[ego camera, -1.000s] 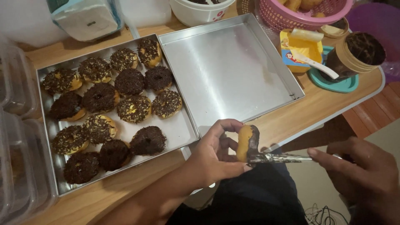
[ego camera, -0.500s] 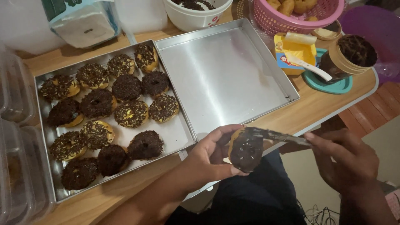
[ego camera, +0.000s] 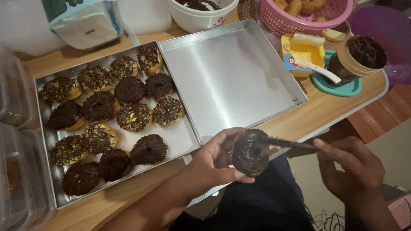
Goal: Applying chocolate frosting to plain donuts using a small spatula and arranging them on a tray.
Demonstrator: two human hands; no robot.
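Seen from above, looking down at a wooden table (ego camera: 299,122). Held in the left hand (ego camera: 216,160), just off the table's near edge: a doughnut (ego camera: 251,152), fingers curled around its left side and thumb under it, its top face coated in dark chocolate spread. Gripped in the right hand (ego camera: 351,167), further to the right: a thin knife (ego camera: 291,143), pinched by the fingers at its handle end, its blade lying across the doughnut's upper right and touching the coating.

On the table near the left edge, a shallow metal tray (ego camera: 182,139) holding rows of finished doughnuts (ego camera: 128,90), topped with chocolate sprinkles, some showing yellow dough at the rim. Just beside it toward the middle, and touching it along one side, a second metal tray (ego camera: 231,81) of the same kind. Near the right edge, an open jar of chocolate spread (ego camera: 359,55) standing on a teal lid (ego camera: 332,85), next to a yellow tub (ego camera: 302,53) with a white spoon (ego camera: 319,70) resting in it. At the far edge, a pink basket (ego camera: 295,21) of plain doughnuts and a white bowl (ego camera: 201,19), possibly holding sprinkles, though too cropped to tell. Along the left edge, clear plastic boxes (ego camera: 15,141), stacked.
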